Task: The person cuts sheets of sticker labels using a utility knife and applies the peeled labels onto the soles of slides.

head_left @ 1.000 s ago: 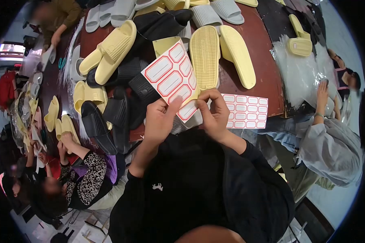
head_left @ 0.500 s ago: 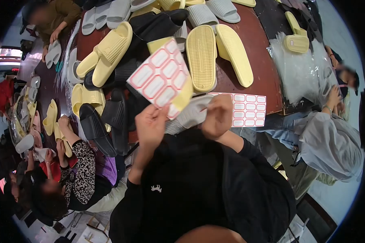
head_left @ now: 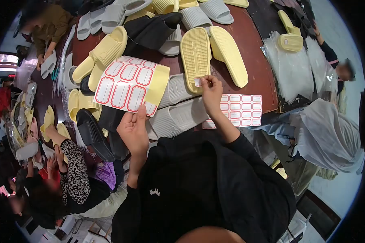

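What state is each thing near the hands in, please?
Held label sheet, curved, backing partly bare.
Left hand, pinching that sheet.
Right hand, fingers at the small label.
Small label, at the sole's end.
Central yellow slipper, sole up.
Table label sheet, lying flat.
Grey slipper, strap up.

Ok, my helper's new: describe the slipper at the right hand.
On the dark red table, two yellow slippers lie side by side beyond the right hand. It's the left one, ribbed sole up, a small label at its near end.
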Motion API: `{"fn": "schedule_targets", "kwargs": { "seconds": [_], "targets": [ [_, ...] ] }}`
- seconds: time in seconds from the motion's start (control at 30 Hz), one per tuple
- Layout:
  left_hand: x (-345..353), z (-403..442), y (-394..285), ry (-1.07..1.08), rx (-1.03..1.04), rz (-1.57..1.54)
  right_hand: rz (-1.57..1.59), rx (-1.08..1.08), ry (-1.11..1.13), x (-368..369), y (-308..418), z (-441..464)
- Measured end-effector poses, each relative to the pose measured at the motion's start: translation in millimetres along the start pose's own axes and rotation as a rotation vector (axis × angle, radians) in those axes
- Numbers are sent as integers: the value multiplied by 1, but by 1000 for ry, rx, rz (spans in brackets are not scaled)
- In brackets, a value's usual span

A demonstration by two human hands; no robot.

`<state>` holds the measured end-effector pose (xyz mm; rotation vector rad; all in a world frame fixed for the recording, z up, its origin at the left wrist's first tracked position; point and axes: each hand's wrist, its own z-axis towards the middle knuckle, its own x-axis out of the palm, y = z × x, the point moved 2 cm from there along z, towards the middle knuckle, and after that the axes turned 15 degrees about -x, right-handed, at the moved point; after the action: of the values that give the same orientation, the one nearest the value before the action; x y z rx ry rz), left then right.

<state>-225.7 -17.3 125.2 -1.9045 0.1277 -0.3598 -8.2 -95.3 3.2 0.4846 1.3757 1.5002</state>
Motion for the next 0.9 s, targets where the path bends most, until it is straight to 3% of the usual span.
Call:
{"fn": "schedule_targets", "kwargs": {
  "seconds": [0.5,0.57,0.63,0.73,0.8,0.87,0.9],
  "targets": [
    [7,1,9,82,-28,-38,-508,-496,-3,6,-9,-5],
    [7,5,7,81,-50,-43,-396,-451,-17,10,-29,1],
    [13,8,9,223,-224,-177,-291,-411,-35,7,-32,7],
    [19,5,12,230,-240,-177,-107,-370,-121,-19,24,12],
    [27,6,17,247,-264,-174,160,-462,16,-32,79,-3],
    [35,7,22,256,-278,-205,115,-813,310,-28,127,-6],
    [37,8,22,265,-281,-220,110,-809,303,-22,130,-9]
  ]
}}
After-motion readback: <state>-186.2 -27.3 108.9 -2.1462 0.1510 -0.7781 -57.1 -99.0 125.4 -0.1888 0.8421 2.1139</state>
